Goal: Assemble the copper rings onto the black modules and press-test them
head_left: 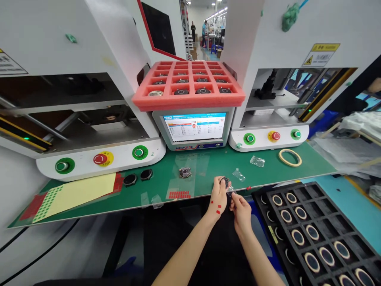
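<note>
My left hand [218, 196] is closed around a round dark watch case [225, 182], held just over the front edge of the green mat. Small red stickers dot the back of that hand. Close beside it, my right hand [240, 208] has thumb and fingertips pinched together below the watch case; what lies between them is too small to make out. To the left on the mat lies another watch case [185, 172], its sensor side up. Two dark round watch faces [130, 180] rest farther left. Clear plastic pieces [238, 174] lie just beyond my hands.
White presses with green and red buttons [100, 159] flank a monitor [195, 126]. A pink foam tray [190, 104] of watch parts sits above it. At right are a tape roll [280, 157] and a black tray [324, 221] of ringed discs. Yellow sticker sheet [80, 192] lies left.
</note>
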Available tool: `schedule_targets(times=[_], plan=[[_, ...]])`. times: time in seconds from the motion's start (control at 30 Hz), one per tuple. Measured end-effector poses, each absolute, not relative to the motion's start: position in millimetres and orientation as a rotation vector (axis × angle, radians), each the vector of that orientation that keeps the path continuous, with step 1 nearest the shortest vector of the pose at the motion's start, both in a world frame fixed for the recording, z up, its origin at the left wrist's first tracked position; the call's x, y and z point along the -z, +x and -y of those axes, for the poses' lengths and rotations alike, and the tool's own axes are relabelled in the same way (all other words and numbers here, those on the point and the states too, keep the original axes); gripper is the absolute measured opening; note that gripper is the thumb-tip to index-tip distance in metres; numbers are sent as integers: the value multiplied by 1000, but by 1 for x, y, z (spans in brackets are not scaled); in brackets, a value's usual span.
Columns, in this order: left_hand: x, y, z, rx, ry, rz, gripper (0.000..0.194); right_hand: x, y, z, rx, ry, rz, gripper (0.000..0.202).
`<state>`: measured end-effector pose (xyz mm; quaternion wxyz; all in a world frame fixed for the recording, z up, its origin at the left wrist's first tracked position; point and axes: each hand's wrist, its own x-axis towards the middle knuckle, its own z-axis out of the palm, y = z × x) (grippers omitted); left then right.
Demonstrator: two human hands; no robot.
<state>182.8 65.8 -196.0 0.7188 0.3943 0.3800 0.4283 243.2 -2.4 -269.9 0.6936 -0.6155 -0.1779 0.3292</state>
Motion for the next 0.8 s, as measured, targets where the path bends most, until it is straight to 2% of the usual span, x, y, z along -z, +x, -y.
schedule_targets(times=[0.13, 0.23, 0.4, 0.6, 0.8], plan=[[189, 169, -62, -971, 847, -853, 34, 256, 249, 13, -516, -1441, 514, 33], [181, 141, -52, -961, 799, -859, 43, 232, 255, 6, -363, -1483, 704, 33], [180, 77, -34, -898, 675, -911, 61, 201, 245, -56, -299, -1491, 1282, 27], [185, 24, -10, -943, 539, -979, 53, 197, 201, -132, -269, -1278, 1925, 25], [188, 4, 3, -999, 436, -991, 47, 213, 180, -151, -209, -1290, 2069, 24]])
